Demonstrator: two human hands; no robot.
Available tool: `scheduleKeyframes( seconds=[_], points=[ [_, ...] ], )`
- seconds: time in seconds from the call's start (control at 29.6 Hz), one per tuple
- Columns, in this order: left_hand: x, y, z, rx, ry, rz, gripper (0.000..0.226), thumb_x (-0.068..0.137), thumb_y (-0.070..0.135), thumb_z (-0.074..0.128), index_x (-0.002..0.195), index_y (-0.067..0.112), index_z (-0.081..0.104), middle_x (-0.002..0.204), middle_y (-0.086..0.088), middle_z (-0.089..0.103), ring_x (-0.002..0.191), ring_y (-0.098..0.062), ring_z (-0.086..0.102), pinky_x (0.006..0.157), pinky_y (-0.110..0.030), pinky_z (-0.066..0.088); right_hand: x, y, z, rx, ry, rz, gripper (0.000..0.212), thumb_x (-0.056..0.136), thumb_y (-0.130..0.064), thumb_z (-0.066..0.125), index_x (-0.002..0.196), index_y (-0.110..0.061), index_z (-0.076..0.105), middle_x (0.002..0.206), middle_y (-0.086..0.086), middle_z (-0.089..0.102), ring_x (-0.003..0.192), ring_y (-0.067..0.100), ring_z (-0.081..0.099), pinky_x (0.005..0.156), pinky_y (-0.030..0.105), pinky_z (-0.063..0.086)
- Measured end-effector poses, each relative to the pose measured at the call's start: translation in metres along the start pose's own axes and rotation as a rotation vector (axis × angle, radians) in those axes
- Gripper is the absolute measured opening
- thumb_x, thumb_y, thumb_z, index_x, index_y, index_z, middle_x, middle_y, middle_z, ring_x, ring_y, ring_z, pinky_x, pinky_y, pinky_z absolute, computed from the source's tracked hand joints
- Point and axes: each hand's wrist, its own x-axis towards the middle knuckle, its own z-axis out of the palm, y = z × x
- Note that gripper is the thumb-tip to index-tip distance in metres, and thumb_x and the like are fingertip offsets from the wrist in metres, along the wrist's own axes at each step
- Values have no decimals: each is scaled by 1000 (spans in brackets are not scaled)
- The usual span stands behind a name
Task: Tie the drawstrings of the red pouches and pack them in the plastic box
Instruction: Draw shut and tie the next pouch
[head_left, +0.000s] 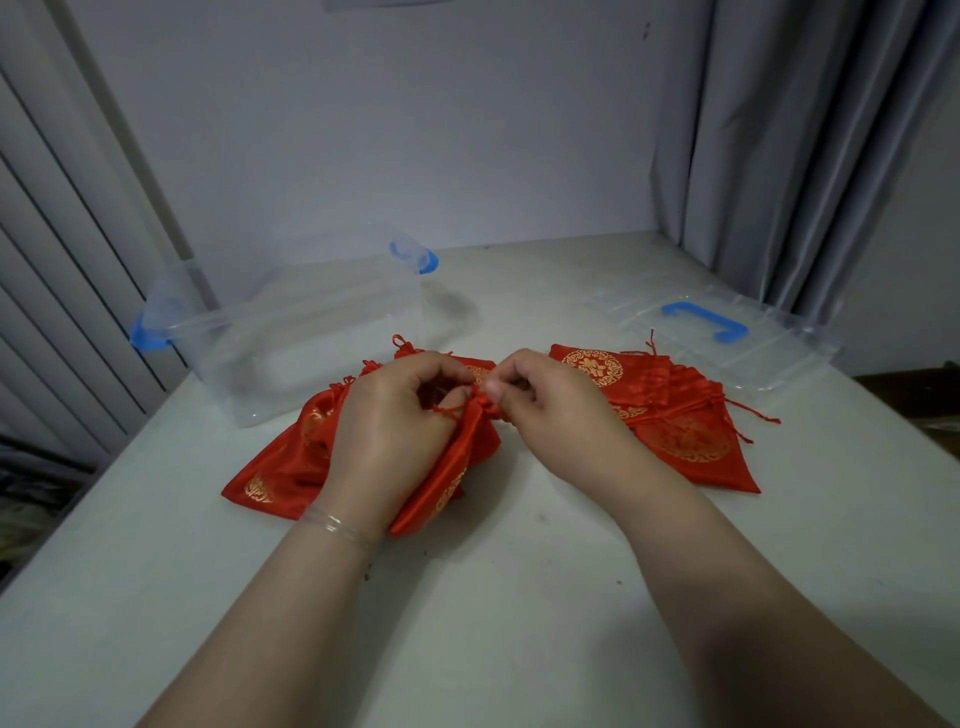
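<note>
The left hand (387, 431) and the right hand (545, 402) are meeting in the middle of the white table (493, 597), and their fingers are curling tight and pinching the thin string (451, 410) at the bunched neck of a red pouch (457, 467). More red pouches are lying in a pile on the left (283, 467) and in another pile on the right (685, 421). The clear plastic box (311, 332) is sitting open at the far left, and its lid (727, 332) with a blue handle is lying flat at the far right.
</note>
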Motion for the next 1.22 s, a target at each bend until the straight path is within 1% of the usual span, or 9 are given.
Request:
scheduleKeyframes(
  seconds=[0.07,0.14,0.3,0.54,0.64,0.74,0.91,1.05,1.22],
  points=[
    [-1,2,-1,-16,-2,82,20,79,5,71,85,25,72,80,20,67,79,1,63,74,-13,48,2,0,-2,23,46,52,19,92,-28,57,77,-17,62,79,-4,60,71,3,54,66,16,42],
    [-1,3,0,-33,2,148,21,78,4,72,86,24,73,83,21,67,81,2,63,76,-15,49,4,0,-6,131,70,84,12,90,-21,61,78,-22,63,89,-2,60,77,0,55,64,6,40],
    [-1,1,0,20,39,235,12,79,11,70,87,21,71,82,15,67,79,-3,63,74,-23,51,-1,-2,-12,397,-102,118,17,87,-5,63,96,-17,71,82,-2,69,74,0,61,74,13,49],
    [-2,-3,-1,105,28,291,4,80,22,70,82,19,71,79,11,70,75,-5,64,66,-33,51,1,-1,-16,457,-104,196,9,81,-3,70,86,-11,71,78,3,69,72,6,63,71,12,50],
    [-2,-4,-1,77,18,312,6,80,23,69,81,18,70,78,10,69,74,-6,63,67,-34,50,1,1,-17,478,-143,206,7,82,-3,68,87,-8,69,80,8,68,77,13,62,78,23,52],
    [-1,-4,-2,70,17,362,5,81,21,69,82,16,69,79,9,68,75,-5,61,68,-30,49,1,0,-20,522,-184,201,11,86,0,62,85,-10,68,80,9,66,75,14,61,74,22,53],
    [0,-7,-1,109,32,411,4,83,19,69,83,15,68,81,6,67,76,-11,62,67,-35,50,1,-2,-24,503,-202,173,12,85,2,62,89,-9,68,79,7,65,70,10,60,69,17,53],
    [-1,-9,-1,100,28,408,6,82,21,68,81,15,68,79,5,67,76,-15,62,67,-38,50,1,0,-24,402,-212,162,11,84,-3,66,91,-11,68,82,9,67,75,14,61,76,25,52],
    [0,-9,0,76,17,393,4,80,19,71,80,16,69,79,7,67,77,-15,60,69,-39,49,1,-1,-27,362,-219,142,10,84,-4,67,89,-13,68,76,1,66,70,8,60,71,19,50]
  ],
)
